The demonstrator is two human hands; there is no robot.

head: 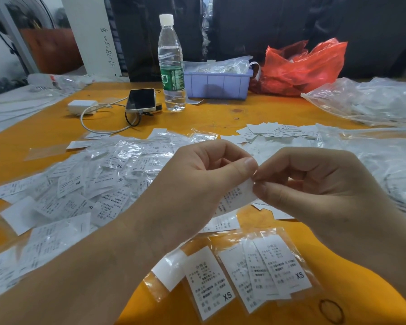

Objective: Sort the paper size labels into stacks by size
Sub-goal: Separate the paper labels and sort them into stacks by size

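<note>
At the lower edge of the frame, bagged XS labels point(263, 273) lie on bare orange bench point(338, 273). Above them, mid-frame, the left hand point(197, 181) and right hand point(314, 184) each pinch one label point(237, 195), its long axis slanting lower left to upper right. A loose label heap point(92, 184) fills the left; bottle point(171, 64) and tray point(217, 84) stand at the far edge.

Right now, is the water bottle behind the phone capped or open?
Capped and upright: the water bottle stands on the orange table with its white cap on. Whether it is screwed tight, cannot tell.
</note>
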